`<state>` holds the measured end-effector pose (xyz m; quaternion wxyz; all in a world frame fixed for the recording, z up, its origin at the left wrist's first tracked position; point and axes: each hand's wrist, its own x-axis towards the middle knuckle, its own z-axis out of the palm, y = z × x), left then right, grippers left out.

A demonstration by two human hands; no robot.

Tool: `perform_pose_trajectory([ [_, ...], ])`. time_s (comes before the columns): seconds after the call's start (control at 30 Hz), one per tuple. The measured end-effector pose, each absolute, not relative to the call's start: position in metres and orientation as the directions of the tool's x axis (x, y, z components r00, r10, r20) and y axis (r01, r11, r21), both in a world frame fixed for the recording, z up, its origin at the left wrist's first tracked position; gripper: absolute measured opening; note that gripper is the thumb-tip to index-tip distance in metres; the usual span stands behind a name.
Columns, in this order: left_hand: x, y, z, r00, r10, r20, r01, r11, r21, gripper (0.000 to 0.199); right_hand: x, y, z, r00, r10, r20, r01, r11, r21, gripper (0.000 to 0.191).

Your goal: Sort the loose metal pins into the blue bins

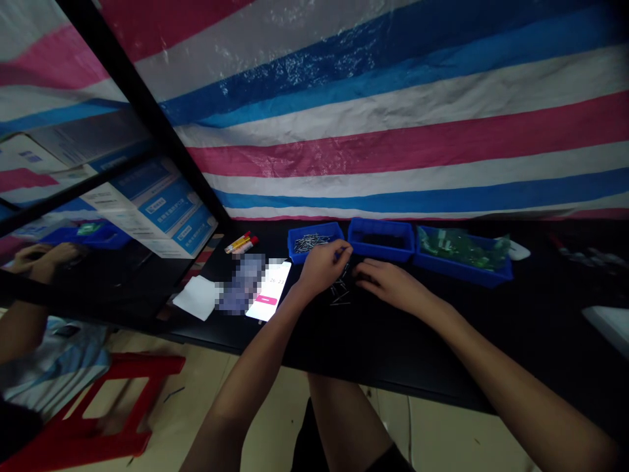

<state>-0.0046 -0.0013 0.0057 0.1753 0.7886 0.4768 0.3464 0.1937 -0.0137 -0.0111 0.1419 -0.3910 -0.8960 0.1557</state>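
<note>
My left hand [324,265] is closed just in front of the left blue bin, its fingertips pinched together. Whatever sits between those fingertips is too small and dark to make out. To its right, my right hand [393,284] hovers low over the black table, fingers bent and slightly apart, with nothing visible in them. Several thin metal pins [340,292], perhaps nails or screws, lie loose on the table between and below the hands. The left blue bin [295,250] holds a pile of similar pins. Behind my right hand stands a dark-bottomed middle blue bin [381,252].
A right blue bin [462,273] holds green-tinted plastic bags [464,248]. Left of my arm lie a lit phone [269,292], white paper [197,297] and small red-yellow tubes [240,244]. A black frame post [147,111] rises at left; beyond it are another person's hands [46,259].
</note>
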Motion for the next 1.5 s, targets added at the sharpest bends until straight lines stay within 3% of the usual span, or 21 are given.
perform_pose_trajectory([
  [0.13, -0.005, -0.002, 0.007, 0.313, 0.872, 0.376, 0.638, -0.486, 0.597, 0.024, 0.187, -0.015, -0.019, -0.756, 0.641, 0.129, 0.558, 0.735, -0.384, 0.013],
  [0.4, -0.005, -0.002, 0.006, 0.320, 0.873, 0.367, 0.651, -0.485, 0.584, 0.024, 0.181, -0.018, -0.028, -0.769, 0.627, 0.126, 0.545, 0.745, -0.384, 0.013],
  [0.57, -0.007, 0.000, 0.007, 0.297, 0.888, 0.350, 0.654, -0.457, 0.603, 0.025, 0.183, -0.018, -0.017, -0.778, 0.604, 0.171, 0.473, 0.744, -0.472, 0.014],
  [0.77, -0.009, 0.001, 0.009, 0.289, 0.887, 0.361, 0.586, -0.462, 0.666, 0.031, 0.194, -0.014, 0.000, -0.647, 0.707, 0.285, 0.427, 0.646, -0.633, 0.013],
  [1.0, -0.008, -0.001, 0.010, 0.342, 0.882, 0.325, 0.563, -0.469, 0.681, 0.047, 0.202, -0.010, 0.008, -0.448, 0.788, 0.422, 0.500, 0.612, -0.612, 0.015],
  [1.3, -0.009, 0.006, -0.001, 0.343, 0.907, 0.243, 0.329, -0.359, 0.874, 0.030, 0.203, -0.008, 0.007, -0.362, 0.808, 0.464, 0.523, 0.589, -0.616, 0.011],
  [1.5, -0.010, 0.009, -0.003, 0.319, 0.901, 0.294, 0.324, -0.395, 0.860, 0.021, 0.204, -0.005, 0.006, -0.319, 0.826, 0.464, 0.525, 0.562, -0.639, 0.012],
])
